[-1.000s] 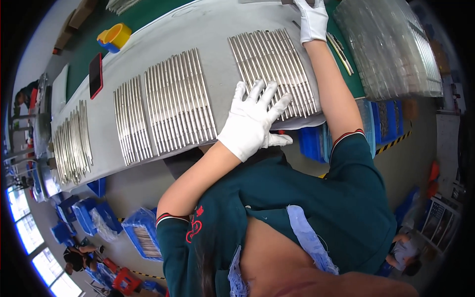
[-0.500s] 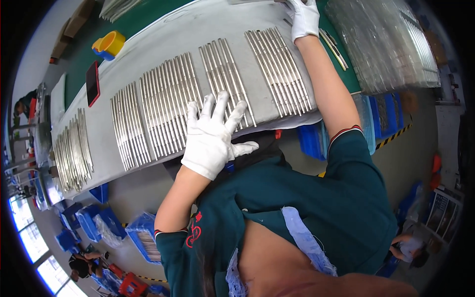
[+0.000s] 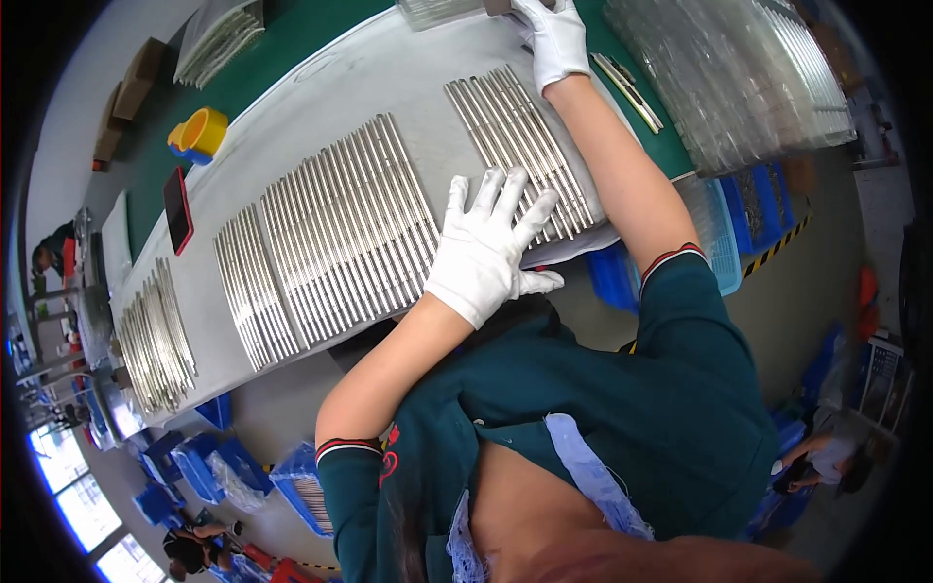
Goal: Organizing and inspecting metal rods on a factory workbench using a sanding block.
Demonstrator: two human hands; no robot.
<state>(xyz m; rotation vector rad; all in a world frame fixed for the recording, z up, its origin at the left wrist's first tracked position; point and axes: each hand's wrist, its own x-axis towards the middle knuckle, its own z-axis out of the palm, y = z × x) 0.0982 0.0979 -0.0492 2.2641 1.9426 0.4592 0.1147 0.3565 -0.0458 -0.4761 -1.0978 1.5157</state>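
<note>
Rows of slim silver metal rods lie side by side on a grey cloth-covered table. My left hand (image 3: 491, 243), in a white glove, rests fingers spread over the near part of the right-hand group of rods (image 3: 501, 121). To its left lies a wide, closely packed group of rods (image 3: 345, 214). My right hand (image 3: 557, 44), also gloved, is at the far edge beyond the rods. Its fingers are closed on a brownish-grey block-like thing (image 3: 505, 6), cut off by the top edge of the view.
Further left are a narrower rod group (image 3: 253, 287) and a loose pile (image 3: 155, 340). A red-edged phone (image 3: 178, 209) and a yellow tape dispenser (image 3: 202, 134) lie at far left. Plastic-wrapped bundles (image 3: 719, 83) stand at right, above blue bins (image 3: 753, 214). People sit in the background.
My left hand has moved right, onto the right-hand group. The separate middle group now lies against the wide group on the left. My right hand stays at the far edge; the view has shifted slightly.
</note>
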